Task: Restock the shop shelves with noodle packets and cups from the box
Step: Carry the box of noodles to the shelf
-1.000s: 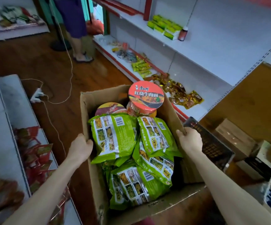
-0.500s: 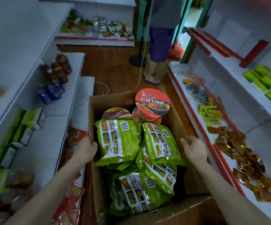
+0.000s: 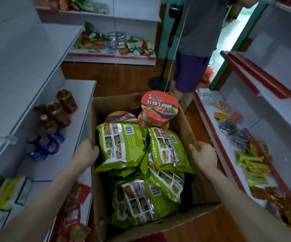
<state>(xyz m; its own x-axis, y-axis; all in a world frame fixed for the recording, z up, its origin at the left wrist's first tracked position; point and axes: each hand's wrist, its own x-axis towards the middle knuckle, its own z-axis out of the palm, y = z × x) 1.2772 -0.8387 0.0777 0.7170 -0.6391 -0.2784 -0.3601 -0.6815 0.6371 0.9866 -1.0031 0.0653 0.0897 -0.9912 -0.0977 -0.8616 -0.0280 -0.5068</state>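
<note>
Box [image 3: 116, 103] farther up-aisle — btw. hands [image 3: 84, 153] [image 3: 205, 157]

Two bare forearms, uncovered from the wrists down to the lower left and lower right corners of the frame, bare left hand [image 3: 85, 152] at centre left, bare right hand [image 3: 205, 156] at centre right, any clothing out of view.
</note>
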